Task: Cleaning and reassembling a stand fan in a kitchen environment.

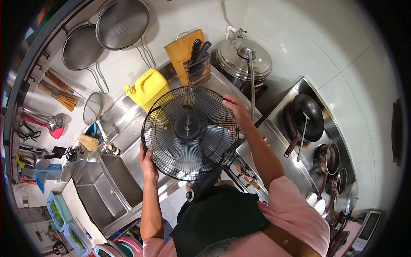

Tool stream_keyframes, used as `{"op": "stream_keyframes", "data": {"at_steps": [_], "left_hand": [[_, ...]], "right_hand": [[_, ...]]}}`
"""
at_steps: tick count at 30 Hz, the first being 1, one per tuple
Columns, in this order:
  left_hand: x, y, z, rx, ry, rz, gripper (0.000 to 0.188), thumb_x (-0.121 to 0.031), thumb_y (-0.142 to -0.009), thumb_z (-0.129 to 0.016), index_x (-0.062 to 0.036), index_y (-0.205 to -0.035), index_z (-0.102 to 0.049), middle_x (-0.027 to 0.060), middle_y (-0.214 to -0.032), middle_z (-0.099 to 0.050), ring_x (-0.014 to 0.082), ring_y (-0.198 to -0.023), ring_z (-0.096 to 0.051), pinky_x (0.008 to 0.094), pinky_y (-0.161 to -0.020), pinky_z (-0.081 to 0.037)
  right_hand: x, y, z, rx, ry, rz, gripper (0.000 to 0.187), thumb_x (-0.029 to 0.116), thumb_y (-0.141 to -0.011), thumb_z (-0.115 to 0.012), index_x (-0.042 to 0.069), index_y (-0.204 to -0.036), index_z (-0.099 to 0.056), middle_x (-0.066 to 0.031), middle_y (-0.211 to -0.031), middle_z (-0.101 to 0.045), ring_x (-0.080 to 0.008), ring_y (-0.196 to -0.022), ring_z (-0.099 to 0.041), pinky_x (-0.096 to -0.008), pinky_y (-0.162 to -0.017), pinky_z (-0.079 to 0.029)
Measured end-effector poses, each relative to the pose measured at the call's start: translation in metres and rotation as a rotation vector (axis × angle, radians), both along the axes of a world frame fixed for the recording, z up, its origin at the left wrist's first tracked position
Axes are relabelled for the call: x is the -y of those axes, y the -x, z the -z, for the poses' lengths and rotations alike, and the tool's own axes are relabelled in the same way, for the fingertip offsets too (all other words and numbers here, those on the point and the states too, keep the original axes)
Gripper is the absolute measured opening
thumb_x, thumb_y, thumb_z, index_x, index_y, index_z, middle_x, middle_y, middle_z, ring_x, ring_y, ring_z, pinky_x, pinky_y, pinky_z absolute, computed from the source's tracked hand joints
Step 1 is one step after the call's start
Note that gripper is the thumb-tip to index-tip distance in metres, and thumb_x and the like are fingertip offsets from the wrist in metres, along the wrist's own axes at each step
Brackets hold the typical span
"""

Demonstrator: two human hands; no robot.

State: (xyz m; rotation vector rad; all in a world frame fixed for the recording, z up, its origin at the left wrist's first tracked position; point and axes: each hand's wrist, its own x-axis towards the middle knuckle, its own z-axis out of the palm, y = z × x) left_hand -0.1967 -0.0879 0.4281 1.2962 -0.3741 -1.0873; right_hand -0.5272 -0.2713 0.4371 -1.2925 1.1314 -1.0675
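Right in front of me is a black electric fan (188,150) with a round wire guard and see-through blades. My left hand (148,162) grips the guard's rim at its lower left. Over on the upper right rim, the fingers of my right hand (236,110) are bent around the wires. Both hands are closed. Below the guard, the fan's dark neck carries a round knob (190,195). The lower part of the fan is hidden by the guard and my dark apron (218,214).
Behind the fan stand a yellow jug (150,85), a knife holder (198,70) and a cutting board (176,53). A double sink (100,199) lies left. A wok (307,118) and several pans rest at right, near a large lidded pot (244,60). Strainers (123,25) hang on the wall.
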Motion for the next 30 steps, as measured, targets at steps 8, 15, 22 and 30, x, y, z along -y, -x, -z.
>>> {"op": "stream_keyframes", "data": {"at_steps": [8, 15, 22, 30], "left_hand": [[-0.002, 0.000, 0.004, -0.005, 0.055, 0.006, 0.053, -0.001, -0.089, -0.050, 0.0005, -0.140, -0.036, 0.0095, -0.130, -0.053, 0.0195, -0.114, -0.051, 0.0308, -0.100, -0.037], [-0.002, -0.004, -0.001, -0.002, 0.023, -0.010, 0.053, -0.002, -0.089, -0.049, 0.0018, -0.140, -0.035, 0.0103, -0.129, -0.053, 0.0188, -0.111, -0.052, 0.0293, -0.099, -0.037], [0.007, -0.016, 0.008, 0.135, 0.045, 0.002, 0.056, -0.009, -0.091, -0.039, 0.0016, -0.144, -0.026, 0.0117, -0.148, -0.033, 0.0206, -0.129, -0.038, 0.0302, -0.106, -0.028], [0.019, -0.037, 0.003, 0.203, -0.001, -0.075, 0.049, -0.015, -0.093, -0.045, 0.0024, -0.138, -0.039, -0.0084, -0.066, -0.038, 0.0023, -0.050, -0.024, 0.0188, -0.046, -0.022]], "right_hand": [[0.006, 0.003, 0.019, -0.088, 0.014, -0.011, 0.052, 0.028, -0.083, -0.063, -0.006, -0.121, -0.055, -0.0174, -0.116, -0.061, -0.0237, -0.108, -0.056, -0.0307, -0.096, -0.040], [0.010, 0.000, 0.028, -0.220, 0.044, 0.027, 0.051, 0.031, -0.085, -0.063, -0.003, -0.122, -0.056, -0.0196, -0.120, -0.059, -0.0275, -0.114, -0.055, -0.0329, -0.098, -0.039], [0.020, 0.008, 0.040, -0.190, 0.047, 0.001, 0.048, 0.030, -0.087, -0.062, -0.002, -0.122, -0.057, -0.0166, -0.117, -0.061, -0.0242, -0.108, -0.058, -0.0307, -0.094, -0.041], [0.029, 0.020, 0.075, 0.175, -0.140, 0.055, 0.051, 0.044, -0.094, -0.045, -0.002, -0.108, -0.063, -0.0088, -0.101, -0.065, -0.0178, -0.091, -0.060, -0.0296, -0.083, -0.045]]}}
